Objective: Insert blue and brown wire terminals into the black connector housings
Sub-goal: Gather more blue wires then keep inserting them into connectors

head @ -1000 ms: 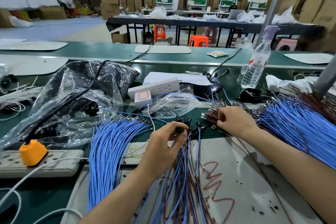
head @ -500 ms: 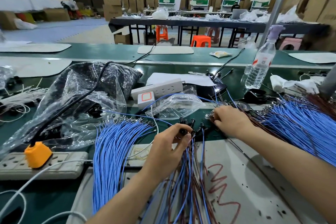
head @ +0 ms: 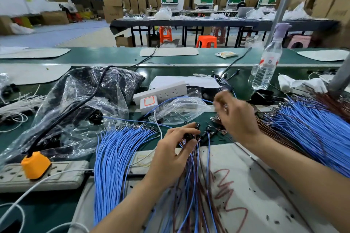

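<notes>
Harness assembly at a factory wiring bench. At the frame's eight o'clock an orange plug (head: pixel 35 164) sits in a grey power strip (head: pixel 62 176), with a crumpled plastic bag (head: pixel 75 104) behind it toward ten o'clock. A fan of loose blue wires (head: pixel 117 157) lies at nine o'clock of the left hand (head: pixel 170 157), whose fingers curl round a cluster of black connector housings (head: pixel 191 135) near the frame's centre. Blue and brown leads (head: pixel 193 185) already seated in them trail toward six o'clock over the white work board (head: pixel 255 185). At one o'clock of the housings the right hand (head: pixel 237 117) hangs above the bench, its fingertips blurred, so whether they pinch a terminal cannot be told. Just beside it, toward three o'clock, lie the brown wires (head: pixel 274 138), and past them a second mass of blue wires (head: pixel 312 128). A water bottle (head: pixel 265 66) stands at the frame's one o'clock. The step in hand appears to be fetching the next terminal for a housing held ready. The next move would call for bringing one metal tip squarely to an open cavity and pushing it home while the left hand steadies the housing.
</notes>
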Demonstrator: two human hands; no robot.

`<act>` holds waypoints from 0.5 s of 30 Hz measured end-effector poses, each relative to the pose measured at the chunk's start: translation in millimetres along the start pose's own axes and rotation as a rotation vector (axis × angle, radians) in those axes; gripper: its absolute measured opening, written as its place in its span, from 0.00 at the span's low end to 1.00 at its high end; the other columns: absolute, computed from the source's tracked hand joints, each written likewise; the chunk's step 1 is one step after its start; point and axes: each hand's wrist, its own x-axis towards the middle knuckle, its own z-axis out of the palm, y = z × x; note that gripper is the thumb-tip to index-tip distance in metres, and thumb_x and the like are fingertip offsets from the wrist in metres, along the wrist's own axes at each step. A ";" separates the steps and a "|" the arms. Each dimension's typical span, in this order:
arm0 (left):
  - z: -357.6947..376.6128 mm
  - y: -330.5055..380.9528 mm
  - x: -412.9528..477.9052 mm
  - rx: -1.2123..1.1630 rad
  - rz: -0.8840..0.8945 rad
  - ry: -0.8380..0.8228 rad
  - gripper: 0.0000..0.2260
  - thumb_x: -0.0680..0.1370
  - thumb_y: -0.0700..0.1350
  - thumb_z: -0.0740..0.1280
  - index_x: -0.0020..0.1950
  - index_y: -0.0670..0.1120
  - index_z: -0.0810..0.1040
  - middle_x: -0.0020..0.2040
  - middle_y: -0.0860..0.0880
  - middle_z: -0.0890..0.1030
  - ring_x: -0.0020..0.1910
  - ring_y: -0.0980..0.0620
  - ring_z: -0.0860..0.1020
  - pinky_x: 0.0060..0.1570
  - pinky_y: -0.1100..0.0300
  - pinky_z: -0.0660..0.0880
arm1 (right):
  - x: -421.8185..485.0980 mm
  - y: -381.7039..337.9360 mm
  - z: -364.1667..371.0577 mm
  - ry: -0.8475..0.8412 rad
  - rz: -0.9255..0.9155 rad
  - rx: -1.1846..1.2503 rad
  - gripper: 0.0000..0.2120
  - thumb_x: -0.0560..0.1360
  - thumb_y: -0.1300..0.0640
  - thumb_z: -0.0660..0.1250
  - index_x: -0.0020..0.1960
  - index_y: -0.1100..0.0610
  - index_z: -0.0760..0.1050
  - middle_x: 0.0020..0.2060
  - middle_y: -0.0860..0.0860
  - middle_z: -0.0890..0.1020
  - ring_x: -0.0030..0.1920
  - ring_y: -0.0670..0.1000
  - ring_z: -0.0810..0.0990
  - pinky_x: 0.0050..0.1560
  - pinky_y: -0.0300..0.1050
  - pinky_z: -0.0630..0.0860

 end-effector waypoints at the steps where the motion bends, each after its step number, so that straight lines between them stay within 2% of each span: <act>1: -0.3 0.4 -0.5 -0.020 0.014 -0.008 0.11 0.77 0.40 0.67 0.55 0.54 0.79 0.63 0.59 0.76 0.62 0.58 0.75 0.59 0.60 0.72 | -8.8 -2.6 0.5 -0.098 -0.040 -0.008 0.02 0.75 0.64 0.69 0.47 0.62 0.76 0.34 0.52 0.82 0.28 0.53 0.78 0.27 0.53 0.77; 3: -0.4 0.9 -1.4 -0.066 0.035 -0.030 0.10 0.77 0.42 0.66 0.56 0.53 0.79 0.66 0.56 0.75 0.65 0.59 0.73 0.62 0.59 0.71 | -25.3 -4.9 0.0 -0.248 -0.074 0.009 0.04 0.74 0.62 0.71 0.46 0.59 0.77 0.35 0.51 0.82 0.30 0.54 0.79 0.30 0.53 0.77; 6: 6.1 5.1 -2.3 -0.197 -0.018 -0.071 0.11 0.76 0.41 0.65 0.56 0.52 0.79 0.66 0.52 0.75 0.67 0.58 0.72 0.64 0.57 0.70 | -38.3 -4.8 -4.2 -0.315 -0.074 0.074 0.04 0.73 0.60 0.71 0.45 0.58 0.77 0.34 0.49 0.81 0.30 0.53 0.76 0.31 0.52 0.76; 10: 23.5 18.6 1.1 -0.392 -0.098 -0.133 0.12 0.77 0.35 0.63 0.59 0.42 0.79 0.63 0.49 0.78 0.64 0.55 0.75 0.61 0.63 0.70 | -43.0 -3.7 -15.6 -0.301 -0.022 0.126 0.05 0.72 0.62 0.71 0.47 0.59 0.78 0.36 0.50 0.83 0.35 0.55 0.80 0.34 0.52 0.76; 11: 27.9 23.3 3.4 -0.409 -0.107 -0.139 0.12 0.78 0.33 0.63 0.59 0.41 0.79 0.62 0.48 0.79 0.62 0.56 0.76 0.60 0.65 0.71 | -43.5 -2.6 -19.5 -0.282 -0.001 0.141 0.05 0.72 0.63 0.71 0.47 0.59 0.78 0.34 0.49 0.82 0.34 0.54 0.80 0.34 0.51 0.76; 13: 35.1 31.2 7.8 -0.420 -0.117 -0.124 0.13 0.78 0.30 0.62 0.59 0.39 0.79 0.60 0.47 0.80 0.60 0.57 0.77 0.58 0.67 0.70 | -43.0 -0.3 -26.8 -0.224 0.061 0.178 0.05 0.72 0.64 0.72 0.46 0.58 0.77 0.29 0.43 0.78 0.28 0.44 0.76 0.33 0.47 0.74; 15: 42.8 37.5 10.7 -0.413 -0.125 -0.085 0.12 0.78 0.30 0.63 0.59 0.38 0.79 0.60 0.47 0.79 0.61 0.57 0.77 0.59 0.66 0.71 | -43.2 1.4 -33.8 -0.156 0.132 0.236 0.06 0.72 0.62 0.72 0.45 0.56 0.76 0.27 0.40 0.75 0.27 0.41 0.75 0.31 0.38 0.72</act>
